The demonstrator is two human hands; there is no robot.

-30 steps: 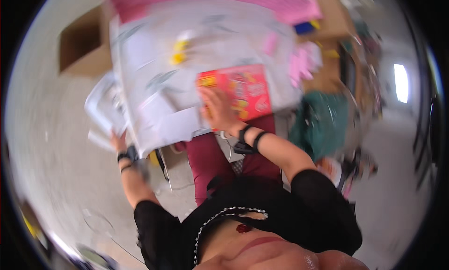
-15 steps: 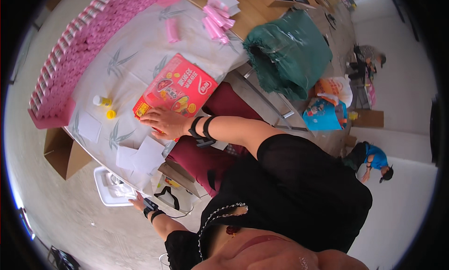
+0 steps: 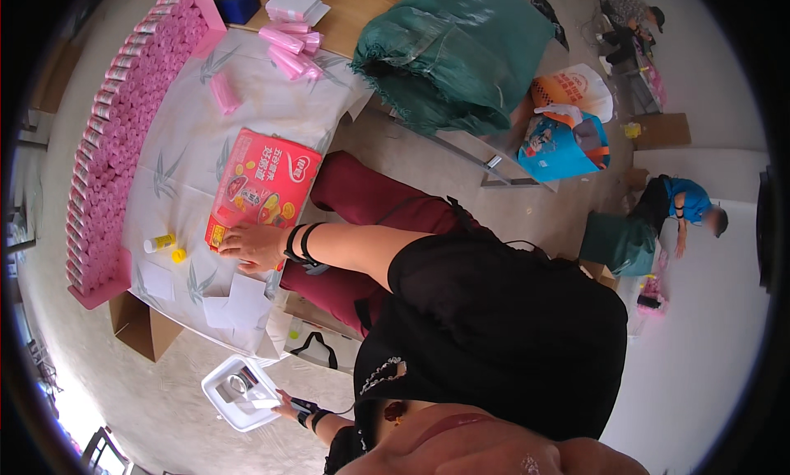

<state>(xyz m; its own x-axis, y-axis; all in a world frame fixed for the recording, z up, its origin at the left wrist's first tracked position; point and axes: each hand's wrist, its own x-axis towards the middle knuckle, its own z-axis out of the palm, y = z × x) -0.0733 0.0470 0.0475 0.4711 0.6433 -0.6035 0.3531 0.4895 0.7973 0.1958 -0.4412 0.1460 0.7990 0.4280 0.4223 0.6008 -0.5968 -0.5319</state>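
Note:
My right hand (image 3: 251,246) lies flat, fingers spread, on the near corner of a flat red printed box (image 3: 262,183). The box rests on a table under a pale leaf-patterned cloth (image 3: 177,158). My left hand (image 3: 285,407) reaches down beside me and grips the rim of a white square tray (image 3: 239,393) low over the floor. Both wrists wear black bands. Beside the red box stand a small yellow-capped bottle (image 3: 159,243) and a loose yellow cap (image 3: 178,255). White paper sheets (image 3: 234,302) lie at the table's near edge.
A long rack of pink rolls (image 3: 115,137) lines the table's far side, with loose pink rolls (image 3: 288,51) and a white packet (image 3: 294,4) nearby. A green sack (image 3: 453,47), printed bags (image 3: 564,142) and a cardboard box (image 3: 144,327) surround the table. Another person in blue (image 3: 679,207) crouches on the floor.
The view has swung round and the table now sits upper left. My right hand stays on the red box and my left hand stays at the white tray.

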